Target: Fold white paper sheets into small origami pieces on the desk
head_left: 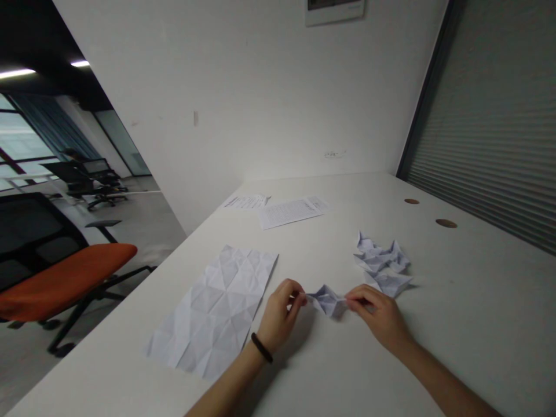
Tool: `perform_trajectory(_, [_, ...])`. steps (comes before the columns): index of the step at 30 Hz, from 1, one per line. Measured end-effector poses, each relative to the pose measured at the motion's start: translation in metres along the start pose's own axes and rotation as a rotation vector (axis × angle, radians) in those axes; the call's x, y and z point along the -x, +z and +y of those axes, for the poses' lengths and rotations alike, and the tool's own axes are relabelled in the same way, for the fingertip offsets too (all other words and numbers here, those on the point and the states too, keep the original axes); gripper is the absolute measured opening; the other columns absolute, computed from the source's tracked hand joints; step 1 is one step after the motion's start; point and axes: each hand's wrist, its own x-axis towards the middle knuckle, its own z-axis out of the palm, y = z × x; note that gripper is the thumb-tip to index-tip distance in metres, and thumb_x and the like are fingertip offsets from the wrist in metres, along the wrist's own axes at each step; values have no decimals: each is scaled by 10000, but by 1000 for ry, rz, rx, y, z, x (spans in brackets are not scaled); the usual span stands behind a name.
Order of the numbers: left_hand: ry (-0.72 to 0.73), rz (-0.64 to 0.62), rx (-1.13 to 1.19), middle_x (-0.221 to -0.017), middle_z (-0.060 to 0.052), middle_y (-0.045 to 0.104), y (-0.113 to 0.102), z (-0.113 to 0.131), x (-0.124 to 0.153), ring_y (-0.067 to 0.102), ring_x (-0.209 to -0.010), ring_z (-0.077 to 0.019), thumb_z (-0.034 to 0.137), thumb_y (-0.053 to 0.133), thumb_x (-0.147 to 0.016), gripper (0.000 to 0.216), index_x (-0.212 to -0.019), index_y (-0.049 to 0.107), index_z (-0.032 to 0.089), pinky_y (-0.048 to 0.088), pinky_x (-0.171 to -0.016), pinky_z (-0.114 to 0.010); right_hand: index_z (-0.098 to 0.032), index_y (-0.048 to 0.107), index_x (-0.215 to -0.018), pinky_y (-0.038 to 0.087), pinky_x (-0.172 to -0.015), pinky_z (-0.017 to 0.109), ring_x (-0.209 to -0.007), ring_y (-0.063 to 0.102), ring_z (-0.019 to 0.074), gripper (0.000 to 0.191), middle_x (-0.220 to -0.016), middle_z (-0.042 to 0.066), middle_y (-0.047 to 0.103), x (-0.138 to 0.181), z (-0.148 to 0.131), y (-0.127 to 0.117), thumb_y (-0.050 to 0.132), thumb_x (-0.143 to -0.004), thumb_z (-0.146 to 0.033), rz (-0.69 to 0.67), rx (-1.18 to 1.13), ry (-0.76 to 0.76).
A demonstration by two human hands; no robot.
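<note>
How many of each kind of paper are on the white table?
Creased flat sheet: 1
Printed sheets: 2, as far as I can tell
Folded paper pinched between left hand and right hand: 1
Heap of folded papers: 1
Total: 5

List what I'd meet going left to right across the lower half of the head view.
orange chair seat → creased flat sheet → left hand → small folded paper, pinched at either end by both hands → right hand
</note>
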Motion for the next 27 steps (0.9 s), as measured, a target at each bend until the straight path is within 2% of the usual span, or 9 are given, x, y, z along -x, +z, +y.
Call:
perform_trajectory(4, [27,-33,-140,-761,-9,522,-10,-8,-3,518,-698,-131,149,416,-836,110,-759,490,179,435,-643,-229,-192,608,-706,508,-561,264,-630,600,169,217,-686,41,629,-2,11,-7,534,-793,-376,0,-30,119])
perform_trajectory(8, [16,-86,-319,-684,6,525,-14,-13,-4,501,-646,-134,90,431,-774,139,-683,486,179,394,-607,-225,-193,606,-659,482,-553,271,-593,585,166,193,-637,27,622,-3,13,-9,524,-778,-321,-51,84,143])
perform_trajectory(13, [-8,-90,-356,-675,6,540,-14,-15,-4,513,-636,-134,82,434,-762,147,-675,502,179,388,-589,-217,-193,594,-659,474,-555,266,-590,584,164,175,-631,21,618,-3,13,-9,508,-776,-290,-75,138,157])
perform_trajectory(17, [-13,-103,-372,-726,-4,568,-12,-14,-2,543,-674,-140,112,449,-790,127,-734,540,180,424,-620,-226,-198,564,-719,490,-602,262,-640,593,160,121,-686,19,616,-1,13,-8,503,-795,-271,-59,126,87])
perform_trajectory(19, [5,-98,-390,-802,-11,585,-12,-10,-1,560,-730,-147,142,465,-807,131,-890,554,190,445,-668,-242,-202,544,-736,486,-617,262,-662,585,157,96,-704,15,597,-1,13,-9,488,-807,-233,-52,149,4])
perform_trajectory(22, [41,-92,-471,-927,-28,588,-16,-1,-1,564,-839,-166,179,489,-819,277,-1095,490,205,457,-747,-279,-204,549,-732,482,-645,275,-713,577,163,130,-741,26,575,-2,16,-12,455,-819,-176,-35,225,-123])
perform_trajectory(24, [40,-92,-579,-984,-45,582,-21,4,-2,553,-899,-186,195,492,-825,271,-1096,498,201,452,-789,-307,-201,571,-753,488,-660,285,-728,583,167,149,-766,37,574,-2,19,-14,445,-823,-164,12,285,-154])
perform_trajectory(27, [-37,-89,-790,-1049,-71,572,-31,6,-3,532,-969,-217,196,512,-813,268,-1080,533,189,427,-846,-351,-189,607,-807,503,-650,298,-723,596,177,166,-792,55,572,-3,26,-15,443,-824,-173,107,380,-148])
